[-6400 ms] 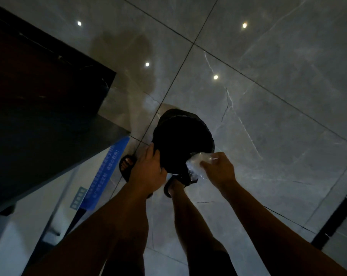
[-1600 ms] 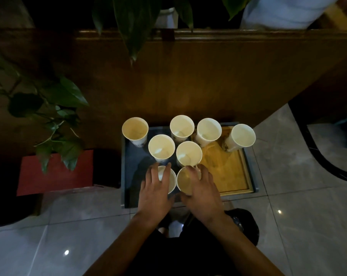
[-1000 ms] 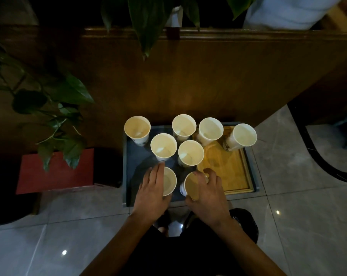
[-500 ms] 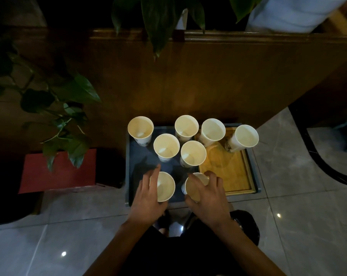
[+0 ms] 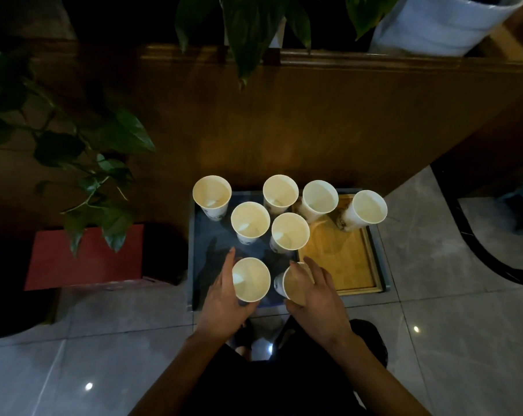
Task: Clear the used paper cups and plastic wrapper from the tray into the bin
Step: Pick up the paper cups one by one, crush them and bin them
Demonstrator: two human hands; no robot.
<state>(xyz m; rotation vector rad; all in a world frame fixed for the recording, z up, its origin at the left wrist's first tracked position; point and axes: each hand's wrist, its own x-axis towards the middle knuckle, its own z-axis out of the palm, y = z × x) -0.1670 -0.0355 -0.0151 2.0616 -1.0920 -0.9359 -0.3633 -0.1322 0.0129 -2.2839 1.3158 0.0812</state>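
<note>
Several white paper cups stand on a dark tray on the floor, with a wooden board on its right half. My left hand grips the near-left cup from its left side. My right hand grips the near-right cup, which tilts toward me. Other cups stand behind, such as the far-left cup and the far-right cup. No plastic wrapper and no bin are in view.
A wooden partition rises just behind the tray. A leafy plant hangs over a red box at the left. Grey floor tiles lie around. A white pot sits on top at the right.
Both hands have closed round the two nearest cups and drawn them slightly toward me; the right cup now tilts. Before that, the wrapper went into the black bin.
</note>
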